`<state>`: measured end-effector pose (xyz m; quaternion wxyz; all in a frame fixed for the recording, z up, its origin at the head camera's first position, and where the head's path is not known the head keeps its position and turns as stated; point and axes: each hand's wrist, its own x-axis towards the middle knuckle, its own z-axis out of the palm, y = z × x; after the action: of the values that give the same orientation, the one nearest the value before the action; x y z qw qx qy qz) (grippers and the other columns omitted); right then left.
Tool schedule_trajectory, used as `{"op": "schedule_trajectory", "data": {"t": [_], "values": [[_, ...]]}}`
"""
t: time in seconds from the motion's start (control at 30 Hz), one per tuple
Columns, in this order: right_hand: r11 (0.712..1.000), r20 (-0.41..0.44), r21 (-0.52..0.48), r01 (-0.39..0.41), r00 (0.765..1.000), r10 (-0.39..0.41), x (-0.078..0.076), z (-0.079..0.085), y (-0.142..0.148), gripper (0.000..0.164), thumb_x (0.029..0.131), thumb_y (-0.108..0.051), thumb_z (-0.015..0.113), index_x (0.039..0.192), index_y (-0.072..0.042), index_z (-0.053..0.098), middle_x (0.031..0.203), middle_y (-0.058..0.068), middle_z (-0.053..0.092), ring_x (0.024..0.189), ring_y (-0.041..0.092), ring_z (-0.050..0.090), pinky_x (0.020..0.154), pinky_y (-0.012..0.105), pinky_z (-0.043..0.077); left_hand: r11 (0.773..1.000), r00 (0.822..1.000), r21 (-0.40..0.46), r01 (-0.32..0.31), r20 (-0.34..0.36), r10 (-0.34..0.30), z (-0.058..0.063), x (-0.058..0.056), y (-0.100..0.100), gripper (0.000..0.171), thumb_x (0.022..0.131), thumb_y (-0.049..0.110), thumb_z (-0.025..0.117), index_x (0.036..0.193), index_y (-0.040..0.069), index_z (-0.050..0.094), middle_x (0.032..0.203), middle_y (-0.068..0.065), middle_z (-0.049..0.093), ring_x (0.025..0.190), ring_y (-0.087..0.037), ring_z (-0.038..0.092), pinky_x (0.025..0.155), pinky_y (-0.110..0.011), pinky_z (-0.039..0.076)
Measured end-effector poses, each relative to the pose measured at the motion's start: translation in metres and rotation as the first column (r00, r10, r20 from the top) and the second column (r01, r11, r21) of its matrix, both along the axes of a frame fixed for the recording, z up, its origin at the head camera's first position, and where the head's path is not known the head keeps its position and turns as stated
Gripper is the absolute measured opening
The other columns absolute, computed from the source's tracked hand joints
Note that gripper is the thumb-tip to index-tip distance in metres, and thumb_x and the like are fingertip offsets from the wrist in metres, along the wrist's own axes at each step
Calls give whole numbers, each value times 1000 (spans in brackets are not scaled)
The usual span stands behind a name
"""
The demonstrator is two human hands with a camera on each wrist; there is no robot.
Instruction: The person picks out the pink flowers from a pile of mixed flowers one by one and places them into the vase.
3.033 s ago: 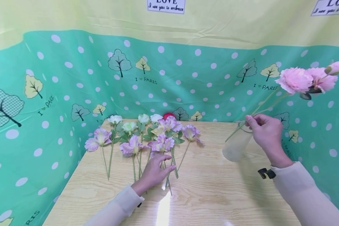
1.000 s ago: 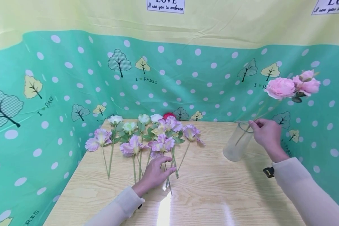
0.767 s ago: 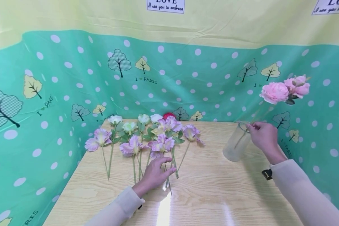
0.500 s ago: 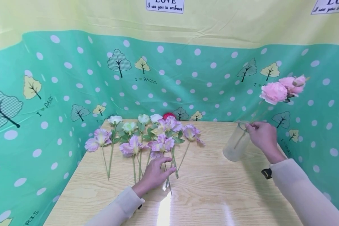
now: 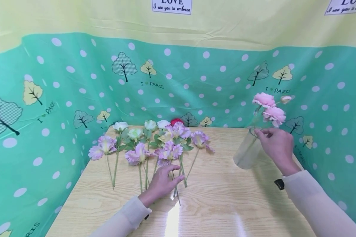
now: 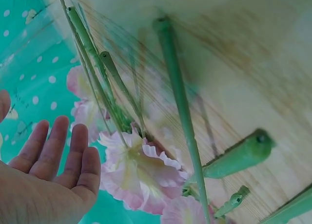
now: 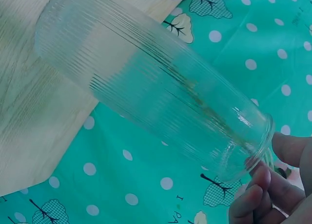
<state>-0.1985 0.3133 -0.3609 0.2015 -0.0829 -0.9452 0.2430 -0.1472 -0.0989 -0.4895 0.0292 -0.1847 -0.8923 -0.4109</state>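
Observation:
A pink peony spray (image 5: 274, 115) with a small bud stands at the mouth of a clear ribbed glass vase (image 5: 244, 154), its stem running down inside the glass. Thumb and curled fingers of my right hand (image 5: 278, 146) hold the stem right at the rim; the right wrist view shows the stem (image 7: 202, 104) through the vase wall. My left hand (image 5: 161, 181), fingers relaxed and slightly bent, rests over the stems of the lying flowers. The left wrist view has that hand (image 6: 48, 185) beside cut green stems (image 6: 178, 92) and a lilac ruffled bloom (image 6: 141, 173), gripping nothing.
Several lilac flowers (image 5: 138, 153), white flowers (image 5: 120, 126) and one red bloom (image 5: 176, 121) lie at the left and back of the wooden table (image 5: 213, 204). A green dotted cloth (image 5: 195, 95) hangs around its back and sides.
My right hand has brought the peony spray left and down, its stem now deep in the vase; the blooms have turned and sit lower. My left hand has stayed put.

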Motion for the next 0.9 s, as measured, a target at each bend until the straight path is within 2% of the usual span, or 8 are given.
{"op": "schedule_trajectory", "data": {"t": [0.1,0.3,0.53,0.73,0.9], "values": [[1000,1,-11,7,1000,-7,1,0,-1,54,99,-53,62,104,-1,79,81,15,73,72,29,59,58,37,42,1000,1000,6,0,-7,0,0,-1,-1,46,93,38,76,128,8,69,128,-3,70,123,-28,62,106,-49,47],[1000,-47,-17,-6,999,5,6,0,-3,51,99,-50,64,99,-2,79,78,13,73,68,26,59,57,35,43,1000,1000,-9,-18,-23,18,-1,-3,-2,44,92,38,76,127,11,69,127,-2,70,122,-28,62,105,-51,48],[998,-170,-46,-39,985,30,13,-2,-14,41,98,-44,69,98,-5,80,79,11,73,69,23,61,59,27,42,999,999,-12,-40,-15,40,1,-4,-3,44,94,37,75,127,8,69,127,-5,69,121,-28,62,103,-50,48],[995,-248,-56,-78,967,62,18,-7,-26,39,98,-41,70,93,-3,79,82,13,72,72,26,63,64,32,43,998,998,-17,-58,-21,58,0,-5,-4,41,94,35,76,124,8,70,122,-3,71,115,-25,64,98,-47,52],[991,-283,-67,-120,954,96,22,-12,-35,34,98,-36,71,91,-3,79,77,12,73,68,24,63,61,20,42,995,996,-24,-92,-23,92,0,-6,-4,38,93,33,76,121,9,71,118,-5,72,107,-25,66,91,-47,54]]}}
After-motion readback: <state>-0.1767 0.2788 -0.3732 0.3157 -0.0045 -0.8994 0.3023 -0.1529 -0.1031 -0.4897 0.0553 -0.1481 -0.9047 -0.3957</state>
